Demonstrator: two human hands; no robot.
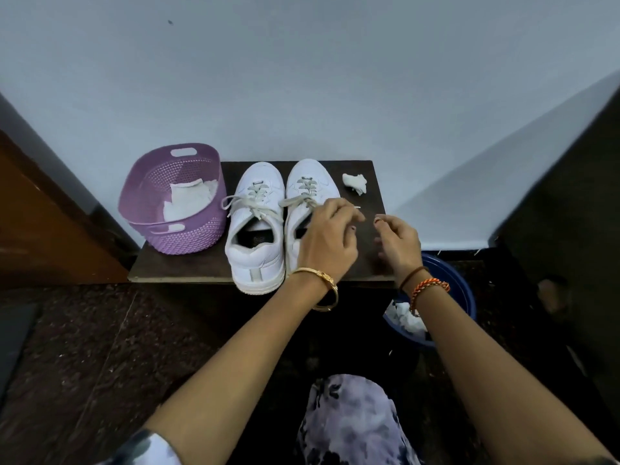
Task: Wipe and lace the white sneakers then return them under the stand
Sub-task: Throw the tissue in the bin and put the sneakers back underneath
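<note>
Two white sneakers stand side by side on a dark low stand [188,266], toes toward the wall. The left sneaker [255,229] has its grey-white laces threaded and lying loose across the tongue. My left hand [330,236] hovers over the rear of the right sneaker [310,182] and pinches the end of its lace [295,200], drawn out to the right. My right hand [399,243] is just right of it above the stand, fingers loosely curled, holding nothing that I can see.
A purple woven basket [174,203] with white cloth inside sits on the stand's left end. A crumpled white tissue [355,182] lies at the back right. A blue bucket [459,290] with used tissues stands on the floor at right. Dark furniture flanks both sides.
</note>
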